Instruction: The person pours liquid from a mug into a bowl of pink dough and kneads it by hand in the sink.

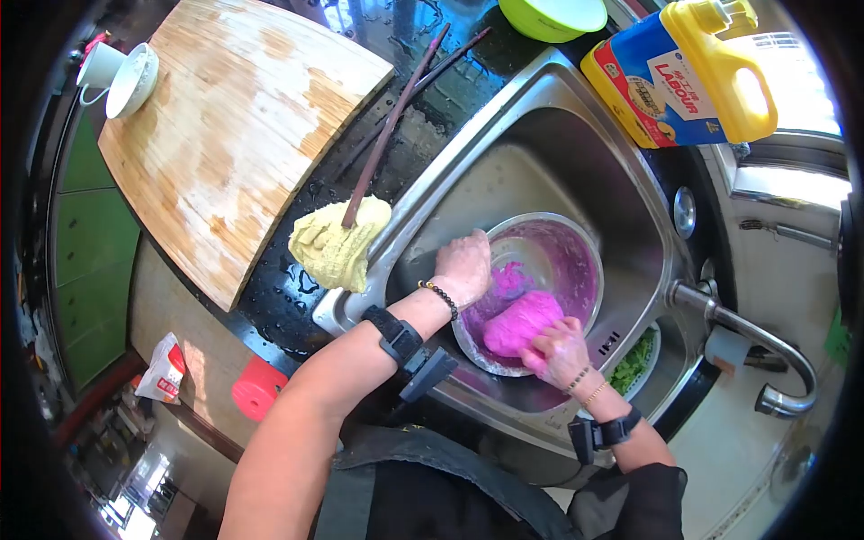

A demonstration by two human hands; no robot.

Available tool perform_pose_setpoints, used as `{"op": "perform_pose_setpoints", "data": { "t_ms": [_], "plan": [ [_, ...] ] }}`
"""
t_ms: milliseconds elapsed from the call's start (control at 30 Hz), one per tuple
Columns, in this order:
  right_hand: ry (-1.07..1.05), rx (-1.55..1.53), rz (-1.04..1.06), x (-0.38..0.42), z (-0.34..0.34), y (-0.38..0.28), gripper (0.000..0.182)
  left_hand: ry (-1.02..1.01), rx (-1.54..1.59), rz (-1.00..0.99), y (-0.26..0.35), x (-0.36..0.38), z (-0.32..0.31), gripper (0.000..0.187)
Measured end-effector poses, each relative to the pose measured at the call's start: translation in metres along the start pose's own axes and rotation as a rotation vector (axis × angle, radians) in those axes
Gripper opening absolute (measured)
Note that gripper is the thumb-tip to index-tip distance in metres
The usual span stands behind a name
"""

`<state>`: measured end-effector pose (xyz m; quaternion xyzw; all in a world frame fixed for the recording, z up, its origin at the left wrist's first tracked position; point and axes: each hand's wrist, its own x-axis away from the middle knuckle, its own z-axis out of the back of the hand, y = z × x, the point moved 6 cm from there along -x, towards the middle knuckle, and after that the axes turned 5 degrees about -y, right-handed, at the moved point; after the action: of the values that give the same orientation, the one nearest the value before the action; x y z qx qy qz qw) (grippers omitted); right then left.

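A metal bowl (587,261) sits in the sink, its inside smeared purple. In it lies a lump of magenta dough (522,324), with loose crumbly bits (511,281) beside it. My left hand (464,266) is at the bowl's left rim, its fingers curled over the edge. On the right, my right hand (558,353) has its fingers bent round the dough's lower right end. Yellow dough (337,241) rests by the sink's left edge, with a dark chopstick (387,144) on it.
A wooden board (243,117) with a white bowl (132,83) lies at upper left. At upper right stand a yellow bottle (684,76) and a green bowl (551,20). The faucet (765,346) is right, near greens (634,362) in the smaller basin.
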<state>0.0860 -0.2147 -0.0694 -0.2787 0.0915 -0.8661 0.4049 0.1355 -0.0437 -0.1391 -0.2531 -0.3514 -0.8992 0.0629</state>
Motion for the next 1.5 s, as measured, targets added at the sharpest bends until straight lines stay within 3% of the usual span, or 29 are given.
{"op": "perform_pose_setpoints", "data": {
  "t_ms": [133,200,433,533,633,1167,1300,1400,1467,1500],
  "plan": [
    [-0.090,0.014,-0.189,0.017,0.003,0.011,0.023,-0.002,0.023,0.021,-0.001,0.001,0.003,0.019],
    [-0.189,-0.129,-0.316,0.024,-0.015,0.025,0.030,0.015,0.027,0.015,-0.004,-0.001,-0.001,0.019],
    [-0.301,0.017,-0.390,0.007,-0.053,0.037,0.038,0.043,0.045,0.017,-0.003,-0.002,-0.002,0.020],
    [-0.343,0.086,-0.438,-0.006,-0.071,0.034,0.030,0.036,0.066,-0.006,-0.003,-0.001,-0.001,0.020],
    [-0.274,0.154,-0.481,-0.018,-0.087,0.032,0.010,0.036,0.066,0.006,-0.004,-0.002,-0.004,0.019],
    [-0.333,0.066,-0.726,-0.083,-0.094,0.055,0.012,0.052,-0.007,0.032,0.003,-0.003,0.004,0.016],
    [-0.290,0.080,-0.695,-0.074,-0.083,0.046,0.012,0.077,0.011,-0.018,0.001,-0.004,0.001,0.016],
    [-0.424,-0.052,-0.600,-0.045,-0.082,0.026,0.024,0.069,0.000,-0.021,0.000,-0.006,0.002,0.017],
    [-0.232,-0.080,-0.223,-0.024,-0.067,0.009,0.040,0.046,-0.017,-0.027,0.003,-0.004,-0.002,0.018],
    [-0.455,-0.245,-0.312,-0.019,-0.050,0.008,0.049,0.061,-0.007,-0.041,0.003,-0.004,0.001,0.017]
  ]
}}
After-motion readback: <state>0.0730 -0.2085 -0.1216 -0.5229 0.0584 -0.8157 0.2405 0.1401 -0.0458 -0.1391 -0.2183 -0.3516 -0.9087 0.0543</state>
